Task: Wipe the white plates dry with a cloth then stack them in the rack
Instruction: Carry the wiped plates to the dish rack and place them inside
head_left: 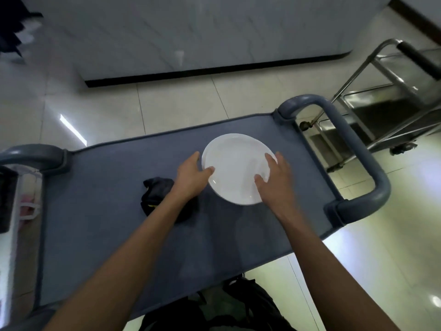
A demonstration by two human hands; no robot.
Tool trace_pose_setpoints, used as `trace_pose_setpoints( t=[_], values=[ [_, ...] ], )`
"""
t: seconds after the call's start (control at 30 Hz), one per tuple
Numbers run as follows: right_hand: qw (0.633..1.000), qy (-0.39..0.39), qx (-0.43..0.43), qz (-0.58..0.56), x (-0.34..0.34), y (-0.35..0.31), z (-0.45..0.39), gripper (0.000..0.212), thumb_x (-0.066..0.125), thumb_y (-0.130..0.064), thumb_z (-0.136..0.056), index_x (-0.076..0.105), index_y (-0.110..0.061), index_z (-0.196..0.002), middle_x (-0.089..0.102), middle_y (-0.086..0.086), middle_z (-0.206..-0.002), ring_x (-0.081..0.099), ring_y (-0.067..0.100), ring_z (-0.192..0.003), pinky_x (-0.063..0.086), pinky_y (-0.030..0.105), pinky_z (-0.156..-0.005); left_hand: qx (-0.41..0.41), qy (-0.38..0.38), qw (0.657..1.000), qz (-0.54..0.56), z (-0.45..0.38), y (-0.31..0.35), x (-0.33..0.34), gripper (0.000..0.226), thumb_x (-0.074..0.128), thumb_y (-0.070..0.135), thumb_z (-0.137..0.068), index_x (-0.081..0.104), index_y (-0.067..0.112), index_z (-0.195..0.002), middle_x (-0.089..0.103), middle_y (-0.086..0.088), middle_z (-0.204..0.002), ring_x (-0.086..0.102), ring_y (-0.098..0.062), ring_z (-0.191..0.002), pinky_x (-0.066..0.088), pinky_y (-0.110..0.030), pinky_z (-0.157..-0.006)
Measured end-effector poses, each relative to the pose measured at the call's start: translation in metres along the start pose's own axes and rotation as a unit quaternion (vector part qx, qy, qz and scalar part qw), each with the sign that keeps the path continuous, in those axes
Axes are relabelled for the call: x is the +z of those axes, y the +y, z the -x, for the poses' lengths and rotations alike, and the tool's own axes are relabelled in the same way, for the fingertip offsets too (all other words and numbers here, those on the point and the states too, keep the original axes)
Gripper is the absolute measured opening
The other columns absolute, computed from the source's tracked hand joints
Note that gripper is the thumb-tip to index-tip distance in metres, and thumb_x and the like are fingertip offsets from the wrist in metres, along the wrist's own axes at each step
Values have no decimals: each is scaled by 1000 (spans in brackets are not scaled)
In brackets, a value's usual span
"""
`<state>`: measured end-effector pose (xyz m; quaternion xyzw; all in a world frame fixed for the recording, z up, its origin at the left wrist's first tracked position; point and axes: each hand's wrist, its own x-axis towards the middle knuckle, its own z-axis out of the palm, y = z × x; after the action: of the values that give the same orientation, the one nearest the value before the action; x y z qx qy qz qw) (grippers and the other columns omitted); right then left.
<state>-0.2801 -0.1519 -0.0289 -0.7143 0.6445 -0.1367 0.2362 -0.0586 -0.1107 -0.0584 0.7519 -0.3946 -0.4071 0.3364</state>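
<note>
Round white ceramic plate is held at both edges by left hand and right hand, fingers curled over the rim, just above grey cart top. Crumpled dark cloth is left beside it, likely for wiping.

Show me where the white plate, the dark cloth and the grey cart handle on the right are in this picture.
white plate (235,163), head view, on the bare middle of its face.
dark cloth (155,189), head view, on its crumpled upper fold.
grey cart handle (358,149), head view, on its long bar.
</note>
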Motion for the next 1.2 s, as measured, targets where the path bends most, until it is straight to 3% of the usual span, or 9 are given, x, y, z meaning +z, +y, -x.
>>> trace_pose_setpoints(
  t=[0.07, 0.13, 0.27, 0.43, 0.5, 0.63, 0.87, 1.03, 1.2],
  values=[
    [999, -20, 32, -28, -1, 11, -7, 70, 62, -28, -97, 27, -17, -156, 16, 9, -165, 14, 29, -151, 15, 42, -122, 10, 2, 1000, 2, -2, 2, 7, 35, 68, 27, -89, 58, 24, -123, 62, 16, -112, 61, -19, -112, 47, -24, -72],
    [996, -35, 42, -70, -2, 18, -14, 71, 65, -29, -95, 30, -11, -154, 24, 12, -162, 21, 31, -149, 20, 45, -122, 19, 7, 1000, 4, -3, 4, 12, 27, 68, 23, -86, 59, 27, -112, 62, 19, -99, 63, -11, -96, 42, -18, -62],
    [988, -59, 55, -135, -2, 23, -25, 68, 68, -32, -92, 34, -10, -147, 44, 10, -149, 38, 31, -138, 37, 51, -112, 10, 26, 999, 21, -4, 7, 17, 29, 68, 20, -87, 61, 28, -113, 64, 16, -102, 61, -3, -93, 47, -21, -63],
    [978, -75, 56, -185, 6, 26, -31, 81, 65, -27, -96, 14, -17, -160, 25, 7, -162, 22, 25, -148, 22, 45, -122, -5, 51, 998, 27, -3, 10, 23, 30, 64, 16, -89, 63, 30, -116, 68, 12, -105, 63, -6, -94, 52, -30, -74],
    [976, -76, 54, -197, 8, 26, -34, 82, 64, -25, -97, 13, -16, -160, 21, 5, -164, 20, 23, -149, 19, 41, -123, -10, 61, 998, 24, -3, 12, 25, 32, 63, 16, -90, 63, 31, -119, 68, 13, -104, 63, -5, -93, 51, -26, -72],
    [973, -88, 44, -208, 8, 27, -45, 82, 65, -21, -95, 15, -16, -159, 23, 4, -163, 22, 23, -149, 21, 43, -123, -24, 80, 996, 23, -2, 18, 27, 32, 62, 16, -89, 65, 33, -115, 68, 17, -98, 62, 0, -87, 45, -18, -63],
    [967, -71, 51, -240, 10, 30, -47, 82, 69, -16, -91, 22, -16, -158, 28, 3, -161, 24, 21, -148, 21, 40, -123, -51, 122, 991, 15, -3, 29, 39, 35, 58, 8, -85, 67, 27, -113, 68, 10, -94, 61, -4, -83, 44, -19, -58],
    [963, -71, 51, -255, 9, 33, -47, 82, 70, -15, -90, 24, -17, -157, 31, 0, -160, 26, 20, -147, 24, 39, -122, -71, 132, 989, 4, -3, 32, 44, 34, 54, 7, -83, 66, 23, -112, 69, 3, -97, 64, -17, -87, 47, -25, -59],
    [960, -75, 53, -263, 6, 34, -50, 80, 70, -14, -89, 28, -18, -157, 34, 1, -158, 30, 21, -145, 29, 42, -120, -95, 150, 984, 17, 2, 33, 46, 28, 55, 7, -79, 67, 26, -97, 70, 7, -89, 66, -15, -83, 48, -26, -59]
  ],
)
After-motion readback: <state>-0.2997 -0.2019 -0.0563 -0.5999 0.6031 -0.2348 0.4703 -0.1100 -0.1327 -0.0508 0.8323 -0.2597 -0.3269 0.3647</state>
